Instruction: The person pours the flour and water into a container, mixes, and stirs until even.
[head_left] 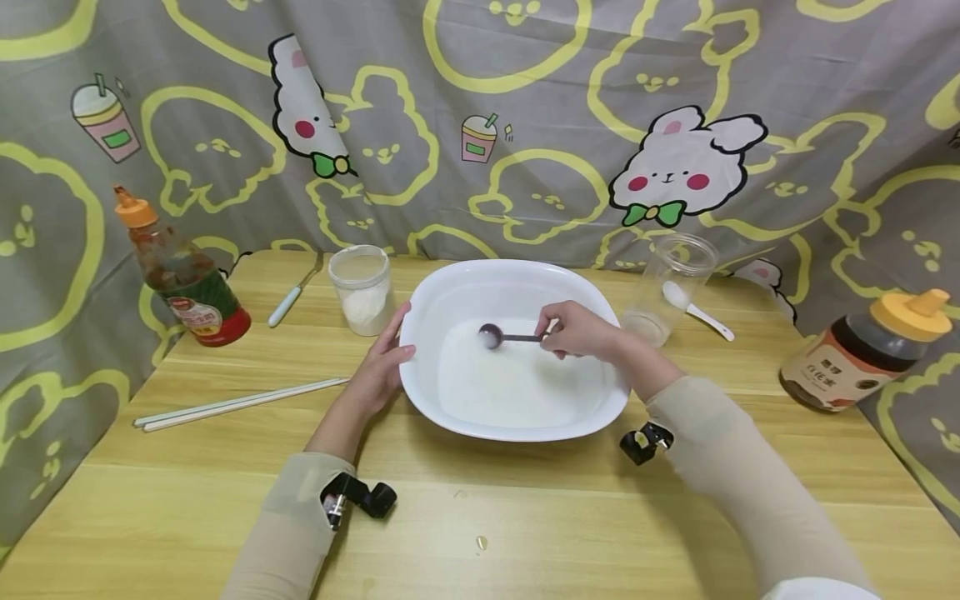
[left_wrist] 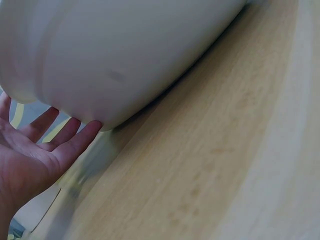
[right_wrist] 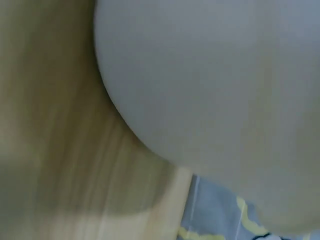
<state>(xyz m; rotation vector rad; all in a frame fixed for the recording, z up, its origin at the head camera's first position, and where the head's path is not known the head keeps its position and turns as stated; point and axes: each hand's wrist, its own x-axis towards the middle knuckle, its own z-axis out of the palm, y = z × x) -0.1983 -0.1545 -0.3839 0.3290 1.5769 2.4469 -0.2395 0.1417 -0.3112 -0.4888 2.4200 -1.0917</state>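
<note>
A white oval basin [head_left: 517, 425] stands mid-table with a pale, whitish layer on its bottom. My left hand [head_left: 378, 371] holds its left side, thumb at the rim; in the left wrist view, the spread fingertips [left_wrist: 90, 131] touch the basin's outer wall [left_wrist: 130, 60]. Over the basin, my right hand [head_left: 579, 331] pinches the handle of a small dark round-bowled spoon [head_left: 491, 336]. Something whitish shows in the spoon's bowl. Only the basin's outside [right_wrist: 200, 90] fills the right wrist view; hand and spoon are hidden there.
Behind the left hand stands a clear tub of white powder [head_left: 365, 300]. A clear jar [head_left: 667, 287] and white spoon [head_left: 705, 318] are right of the basin. Outward lie chopsticks [head_left: 240, 404], a blue-handled spatula [head_left: 288, 300], a red sauce bottle [head_left: 187, 283] and a honey bottle [head_left: 855, 354].
</note>
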